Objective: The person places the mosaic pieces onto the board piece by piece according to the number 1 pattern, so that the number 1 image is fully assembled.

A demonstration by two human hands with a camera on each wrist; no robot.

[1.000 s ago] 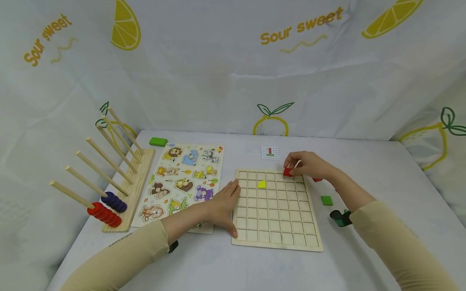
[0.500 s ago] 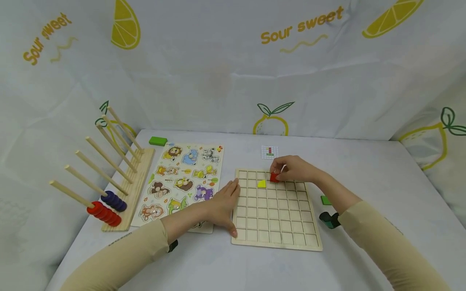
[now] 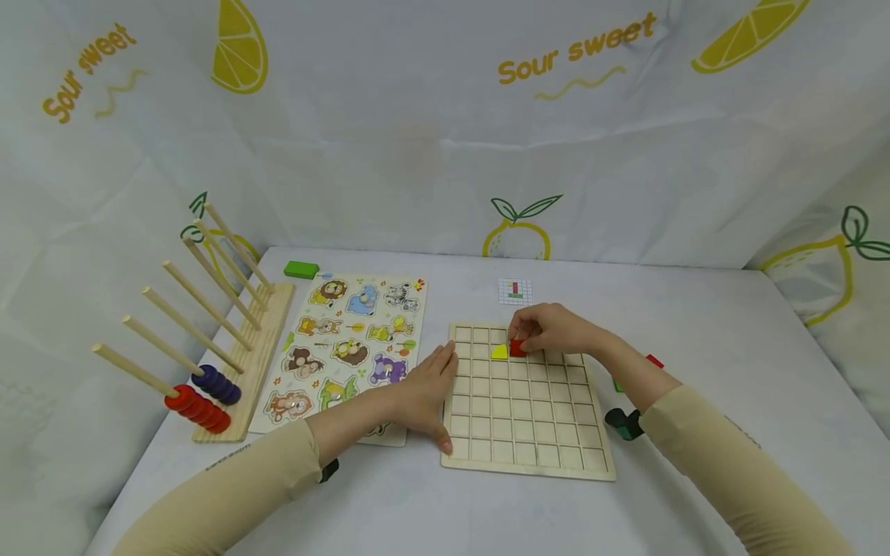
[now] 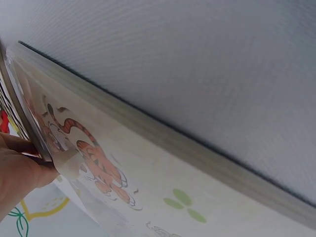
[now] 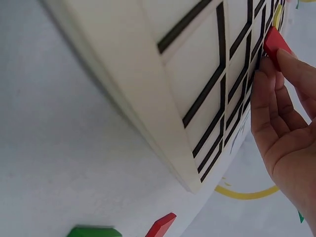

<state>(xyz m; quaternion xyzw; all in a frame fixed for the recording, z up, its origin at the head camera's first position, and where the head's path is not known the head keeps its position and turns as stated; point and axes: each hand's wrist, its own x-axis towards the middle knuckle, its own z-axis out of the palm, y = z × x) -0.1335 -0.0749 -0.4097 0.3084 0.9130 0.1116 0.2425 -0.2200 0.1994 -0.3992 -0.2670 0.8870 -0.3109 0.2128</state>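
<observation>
Red tile point(image 3: 518, 349) is pinched between the thumb and fingertips of our right hand point(image 3: 554, 328), at the second row of the grid board point(image 3: 524, 409), just right of the yellow tile point(image 3: 499, 353); we cannot tell whether it touches its compartment. Our right forearm reaches in from the lower right. Our left forearm slants from the lower left over the animal puzzle board point(image 4: 153, 168), and our left hand point(image 3: 426, 395) lies along the grid board's left edge, fingers extended, thumb spread toward the lower corner, gripping nothing. The yellow tile occupies the third compartment of that row. On the peg rack point(image 3: 259, 367), red rings point(image 3: 202, 409) fill the nearest peg's lower part, purple rings point(image 3: 218, 384) the next.
</observation>
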